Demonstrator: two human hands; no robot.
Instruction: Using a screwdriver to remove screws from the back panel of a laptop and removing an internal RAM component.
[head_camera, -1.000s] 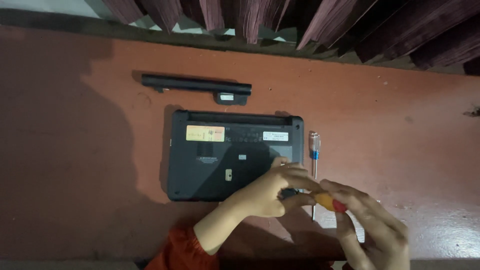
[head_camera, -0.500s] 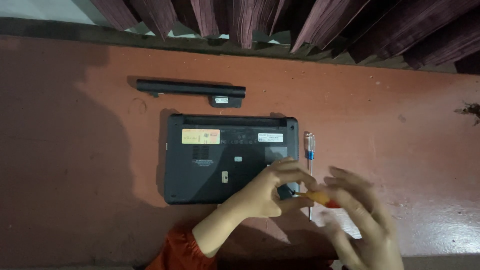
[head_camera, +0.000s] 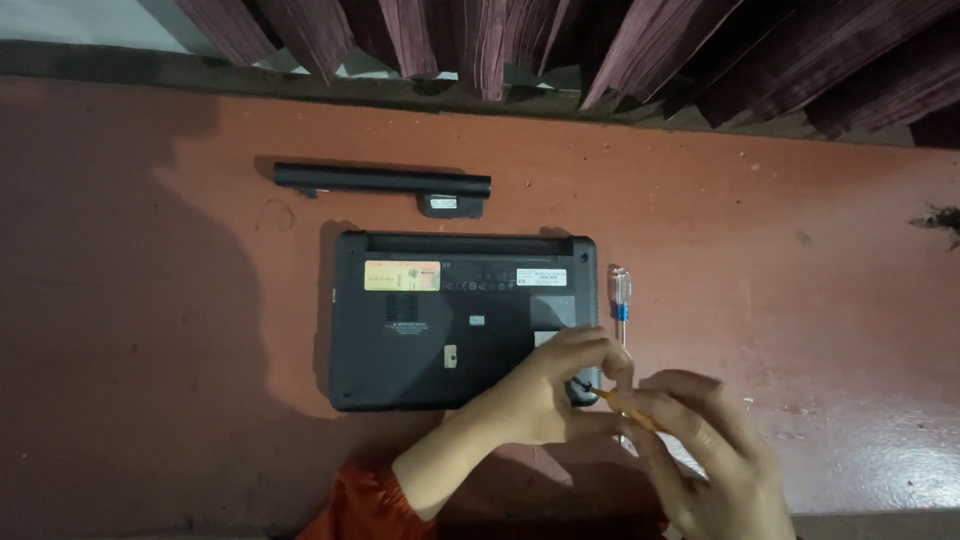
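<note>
A black laptop (head_camera: 455, 320) lies upside down on the reddish bench (head_camera: 780, 250), its underside facing the camera. Near the far left of that underside sits a rectangular sticker (head_camera: 402, 275), yellow-orange with a pale patch at its right end; toward the far right there is a slim white rectangular label (head_camera: 540, 277), and below it a greyish square panel (head_camera: 552, 310). A tiny pale square tag (head_camera: 451, 355) sits lower, near the middle of the base. Beyond the laptop, apart from it, lies a long black battery pack (head_camera: 385, 181) with a small white label (head_camera: 443, 202) on its protruding block.

Just right of the laptop a screwdriver with a clear and blue handle (head_camera: 621, 295) lies on the bench, untouched, its shaft pointing toward the person.

The left hand (head_camera: 545, 395) (its forearm comes out of an orange sleeve (head_camera: 365, 500)) rests at the laptop's near right corner, fingers (head_camera: 585, 345) curled in and pinched close together over that corner; whether they grip something small there cannot be told. The right hand (head_camera: 705, 455) is just beside it, its fingers (head_camera: 680, 390) loosely bent and closed around an orange-handled screwdriver (head_camera: 625, 405), whose tip points at the same corner, right under the left fingertips. Dark maroon curtains (head_camera: 600, 45) hang along the far edge.
</note>
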